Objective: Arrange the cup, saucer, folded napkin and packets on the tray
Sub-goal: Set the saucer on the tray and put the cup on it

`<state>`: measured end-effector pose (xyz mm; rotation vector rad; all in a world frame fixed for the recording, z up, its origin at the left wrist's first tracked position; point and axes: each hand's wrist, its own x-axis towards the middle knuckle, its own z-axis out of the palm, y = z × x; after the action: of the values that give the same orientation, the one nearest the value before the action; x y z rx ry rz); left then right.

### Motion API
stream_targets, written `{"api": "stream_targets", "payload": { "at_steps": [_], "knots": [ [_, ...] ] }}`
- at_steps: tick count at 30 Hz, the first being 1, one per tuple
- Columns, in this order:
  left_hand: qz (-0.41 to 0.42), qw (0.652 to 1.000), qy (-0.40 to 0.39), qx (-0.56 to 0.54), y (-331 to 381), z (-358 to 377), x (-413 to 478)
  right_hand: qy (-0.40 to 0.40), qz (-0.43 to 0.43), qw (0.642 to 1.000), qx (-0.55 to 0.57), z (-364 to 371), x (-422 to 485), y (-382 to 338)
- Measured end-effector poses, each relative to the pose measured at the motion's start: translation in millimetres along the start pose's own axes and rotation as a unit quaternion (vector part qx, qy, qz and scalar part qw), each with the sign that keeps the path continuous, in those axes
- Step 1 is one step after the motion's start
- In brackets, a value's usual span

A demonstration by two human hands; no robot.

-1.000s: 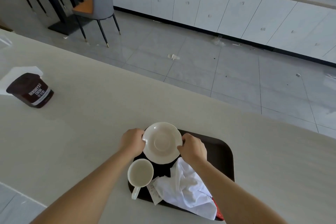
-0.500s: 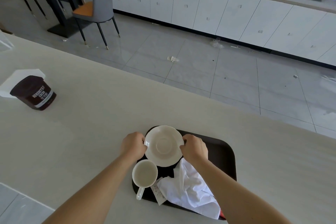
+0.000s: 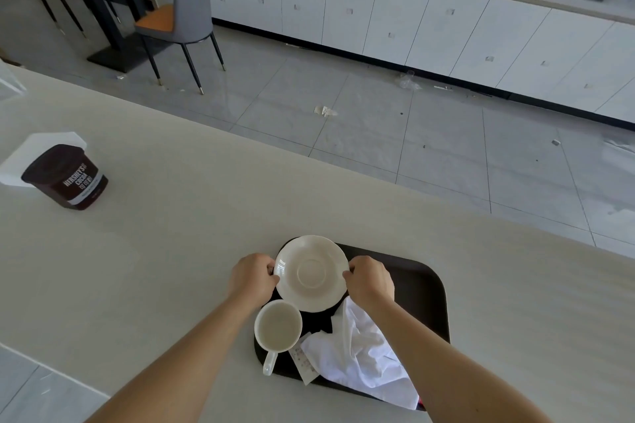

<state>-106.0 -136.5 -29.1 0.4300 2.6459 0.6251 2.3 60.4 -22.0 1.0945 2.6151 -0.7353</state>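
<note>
A canteen or break room: long counter (image 3: pixel 171 251), white cabinets (image 3: pixel 395 21), tiled floor (image 3: pixel 412 141), chair (image 3: pixel 185 10).

left hand (image 3: pixel 252 276): knuckles up, fingers curled, pinching left rim of saucer (image 3: pixel 311 273) | right hand (image 3: pixel 369 280): likewise on right rim, thumb apparently tucked under | forearms: bare, reaching from near edge, converging

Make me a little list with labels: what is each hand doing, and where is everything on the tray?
left hand: grips saucer at its left rim
right hand: grips saucer's right rim
saucer: at tray's far left corner
cup: upright, empty, just nearer than saucer
napkin: white, crumpled, tray's near right
packet: between cup and napkin
cocoa tub: counter, far left
</note>
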Motion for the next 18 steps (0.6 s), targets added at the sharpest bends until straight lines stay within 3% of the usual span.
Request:
{"api": "stream_targets", "payload": {
  "at_steps": [7, 12, 18],
  "knots": [
    [-0.003, 0.994, -0.001, -0.111, -8, 2, -12, -0.035, -0.027, 0.998, 0.038, -4, 0, 10],
    [0.030, 0.993, -0.038, -0.112, -14, 3, -16, -0.039, -0.030, 0.997, 0.065, -6, -8, 7],
    [0.056, 0.995, 0.003, -0.078, -40, 6, -18, 0.060, -0.067, 0.992, 0.088, -9, -41, 1]
  ]
}}
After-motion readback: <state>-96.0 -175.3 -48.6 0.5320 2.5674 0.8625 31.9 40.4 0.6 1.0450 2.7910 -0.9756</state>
